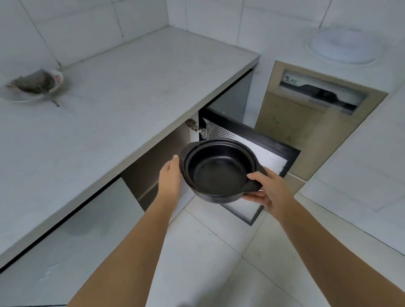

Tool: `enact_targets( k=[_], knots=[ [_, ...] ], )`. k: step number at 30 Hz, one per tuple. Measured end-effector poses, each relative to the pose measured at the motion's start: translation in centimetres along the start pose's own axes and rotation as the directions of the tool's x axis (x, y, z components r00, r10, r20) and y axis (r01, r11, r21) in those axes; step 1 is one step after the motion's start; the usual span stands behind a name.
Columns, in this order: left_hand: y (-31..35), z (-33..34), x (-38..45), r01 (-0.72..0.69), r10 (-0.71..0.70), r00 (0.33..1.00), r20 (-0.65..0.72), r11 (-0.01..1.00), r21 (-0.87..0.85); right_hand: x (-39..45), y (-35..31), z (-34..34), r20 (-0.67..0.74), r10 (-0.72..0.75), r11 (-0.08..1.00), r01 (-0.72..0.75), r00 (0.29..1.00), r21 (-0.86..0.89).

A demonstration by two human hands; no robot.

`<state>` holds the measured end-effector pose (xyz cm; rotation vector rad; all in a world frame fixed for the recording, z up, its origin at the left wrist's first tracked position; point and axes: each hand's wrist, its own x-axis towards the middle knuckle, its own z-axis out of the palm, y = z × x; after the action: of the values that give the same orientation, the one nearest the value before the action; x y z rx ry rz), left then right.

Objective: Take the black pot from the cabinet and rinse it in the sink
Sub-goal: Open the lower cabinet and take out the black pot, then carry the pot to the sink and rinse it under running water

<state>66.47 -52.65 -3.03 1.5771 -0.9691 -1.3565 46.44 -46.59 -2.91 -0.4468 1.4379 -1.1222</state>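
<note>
Black pot (219,170), empty, gripped by left hand (170,174) and right hand (264,189).

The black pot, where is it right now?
In the head view, the black pot is held in the air at centre frame between the left hand and right hand, in front of the open cabinet door below the countertop.

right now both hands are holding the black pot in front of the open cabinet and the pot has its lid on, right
Not quite. The head view shows the black pot with no lid on; its bare inside is visible. The rest stands: left hand and right hand hold it before the open cabinet.
</note>
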Motion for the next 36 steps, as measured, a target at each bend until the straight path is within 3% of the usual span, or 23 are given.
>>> enact_targets(
  k=[10, 18, 29, 36],
  knots=[
    [2.4, -3.3, -9.3, -0.041, 0.034, 0.992, -0.118, 0.997, -0.059, -7.4, -2.9, -1.1, 0.228, -0.065, 0.992, 0.088, 0.972, -0.092],
    [1.7, -10.6, -16.5, -0.045, 0.001, 0.943, -0.333, 0.991, -0.124, -11.1, -1.2, 3.9, 0.451, -0.015, 0.98, 0.101, 0.893, -0.168],
    [-2.1, -25.3, -26.4, -0.067, -0.073, 0.781, -0.62, 0.978, -0.2, -17.5, 5.2, 17.2, 0.689, 0.136, 0.937, 0.133, 0.712, -0.322],
    [-4.6, -34.2, -32.2, -0.088, -0.137, 0.653, -0.745, 0.963, -0.255, -22.6, 10.6, 25.9, 0.761, 0.245, 0.898, 0.155, 0.6, -0.411]
  ],
)
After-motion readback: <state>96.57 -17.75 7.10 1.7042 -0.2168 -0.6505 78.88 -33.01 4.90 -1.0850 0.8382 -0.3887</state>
